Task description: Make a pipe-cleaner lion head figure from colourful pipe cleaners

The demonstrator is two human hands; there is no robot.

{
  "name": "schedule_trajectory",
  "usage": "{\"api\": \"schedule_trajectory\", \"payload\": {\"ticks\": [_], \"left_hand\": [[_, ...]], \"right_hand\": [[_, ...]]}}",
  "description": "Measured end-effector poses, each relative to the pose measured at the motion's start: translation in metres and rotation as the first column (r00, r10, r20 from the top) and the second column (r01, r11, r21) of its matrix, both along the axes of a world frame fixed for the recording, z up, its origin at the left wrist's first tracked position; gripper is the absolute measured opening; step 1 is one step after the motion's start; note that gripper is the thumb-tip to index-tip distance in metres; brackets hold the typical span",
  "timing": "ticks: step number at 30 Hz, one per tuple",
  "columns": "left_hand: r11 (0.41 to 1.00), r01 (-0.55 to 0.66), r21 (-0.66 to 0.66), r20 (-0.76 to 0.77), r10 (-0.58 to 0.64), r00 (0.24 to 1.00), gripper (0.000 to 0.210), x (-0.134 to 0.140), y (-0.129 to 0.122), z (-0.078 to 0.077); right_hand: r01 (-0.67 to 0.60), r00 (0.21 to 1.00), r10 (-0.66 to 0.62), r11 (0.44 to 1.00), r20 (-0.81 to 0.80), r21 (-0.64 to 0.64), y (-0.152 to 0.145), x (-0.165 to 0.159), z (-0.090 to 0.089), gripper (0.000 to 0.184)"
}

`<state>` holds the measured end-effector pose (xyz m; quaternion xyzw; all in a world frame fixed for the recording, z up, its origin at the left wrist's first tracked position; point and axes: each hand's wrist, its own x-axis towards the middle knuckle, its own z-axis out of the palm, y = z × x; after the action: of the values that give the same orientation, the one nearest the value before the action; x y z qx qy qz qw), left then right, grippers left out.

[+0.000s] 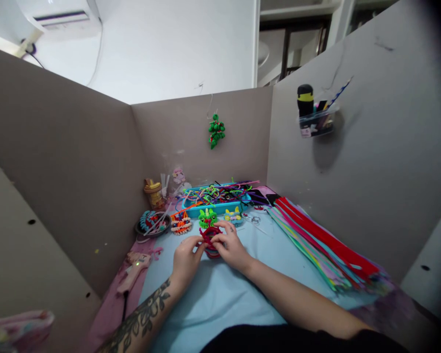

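Note:
Between my two hands is a dark red pipe-cleaner piece (212, 252), rounded and hollow in the middle, held just above the blue cloth. My left hand (186, 257) pinches its left edge between thumb and fingers. From the right, my right hand (232, 247) grips the rim, its thumb and fingertips pressed on the red strands. Right behind it sits a green fuzzy pipe-cleaner figure (208, 217). An orange and peach one (181, 223) lies to the left, a yellow and blue one (233, 215) to the right. My fingers cover part of the red piece.
A blue tray (194, 212) heaped with pipe-cleaner scraps stands behind. Scissors (252, 218) lie right of the figures, near bundled long pipe cleaners (316, 240). At left are a dark bowl (161, 230) and a pink glue gun (134, 274). Grey panels (202, 147) enclose the table.

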<state>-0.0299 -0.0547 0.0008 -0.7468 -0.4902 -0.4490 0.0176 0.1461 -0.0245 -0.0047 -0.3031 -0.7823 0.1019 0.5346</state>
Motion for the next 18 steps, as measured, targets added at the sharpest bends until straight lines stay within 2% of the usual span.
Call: {"api": "schedule_trajectory", "payload": {"ticks": [4,7,12,18], "left_hand": [[0.999,0.026,0.045,-0.075,-0.022,0.997,0.014,0.0,0.0,0.001],[0.999,0.029,0.024,-0.126,-0.026,0.992,0.014,0.004,-0.001,0.001],[0.997,0.072,-0.033,-0.052,-0.074,0.996,0.009,0.01,0.0,0.001],[0.992,0.092,0.084,-0.071,-0.086,0.994,0.009,0.009,0.0,0.0]], "right_hand": [[0.005,1.0,-0.005,1.0,0.006,0.006,0.0,-0.002,0.0,0.017],[0.003,1.0,-0.003,1.0,0.011,-0.004,-0.001,-0.002,0.0,0.017],[-0.03,1.0,0.03,1.0,0.008,-0.004,-0.002,-0.003,0.0,0.016],[-0.01,0.999,0.009,1.0,0.045,0.018,-0.004,0.0,0.003,0.017]]}}
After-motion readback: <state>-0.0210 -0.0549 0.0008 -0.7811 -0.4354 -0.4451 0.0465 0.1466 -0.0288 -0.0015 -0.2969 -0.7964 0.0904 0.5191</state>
